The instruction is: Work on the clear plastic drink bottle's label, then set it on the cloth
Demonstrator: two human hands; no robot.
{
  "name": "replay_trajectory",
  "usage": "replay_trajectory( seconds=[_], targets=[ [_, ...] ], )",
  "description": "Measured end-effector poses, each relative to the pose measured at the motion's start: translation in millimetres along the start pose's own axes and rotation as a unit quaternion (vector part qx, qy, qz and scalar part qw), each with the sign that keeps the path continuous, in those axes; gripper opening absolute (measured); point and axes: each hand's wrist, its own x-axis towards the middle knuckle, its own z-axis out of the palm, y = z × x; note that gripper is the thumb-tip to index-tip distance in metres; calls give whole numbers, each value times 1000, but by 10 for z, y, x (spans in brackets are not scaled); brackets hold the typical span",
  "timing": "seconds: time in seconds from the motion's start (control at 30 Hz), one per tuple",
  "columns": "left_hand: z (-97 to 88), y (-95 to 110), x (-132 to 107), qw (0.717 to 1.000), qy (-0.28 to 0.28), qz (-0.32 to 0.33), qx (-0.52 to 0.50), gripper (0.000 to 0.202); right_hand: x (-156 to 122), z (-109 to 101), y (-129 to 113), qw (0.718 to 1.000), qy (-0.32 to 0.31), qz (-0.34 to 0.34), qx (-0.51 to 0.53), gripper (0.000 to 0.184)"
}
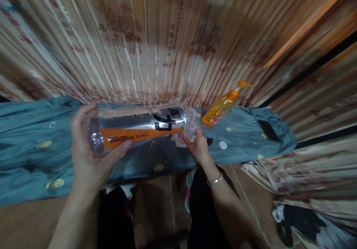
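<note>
Beyond the brown floor [156, 200], a blue-grey dotted cloth [28, 130] runs beneath a striped printed wall [167, 37], and over it a clear, orange-and-black-labelled plastic bottle [139, 128] lies level, left hand [89, 148] fingers wrapped round its base, right hand [198, 146] fingers closed on its neck.

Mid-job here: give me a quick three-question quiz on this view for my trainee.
1. True or false: the clear bottle stands upright on the cloth.
2. Which hand grips the bottle's base end? A) left B) right C) neither
3. Fill in: the white cap lies on the cloth near the ___ pump bottle.
Key: 1 false, it is held sideways above the cloth. 2 A, the left hand; the right hand is at the neck end. 3 orange.
</note>
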Motion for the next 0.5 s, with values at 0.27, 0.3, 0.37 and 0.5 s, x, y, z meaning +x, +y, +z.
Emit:
replay_trajectory(
  seconds=[0.27, 0.3, 0.37, 0.5],
  targets=[
    [-12, -20, 3, 1000, -9, -5, -7, 101, 4, 4, 4, 1000, -1, 2, -6, 58],
    [-17, -25, 5, 1000, -14, -7, -5, 102, 4, 5, 4, 1000, -1, 0, -6, 57],
    [-29, -37, 9, 1000, -25, -5, 3, 102, 4, 4, 4, 1000, 0, -2, -4, 56],
    [-50, -53, 4, 999, -35, 18, 16, 102, 1, -5, -3, 1000, -1, -3, -4, 54]
  ],
)
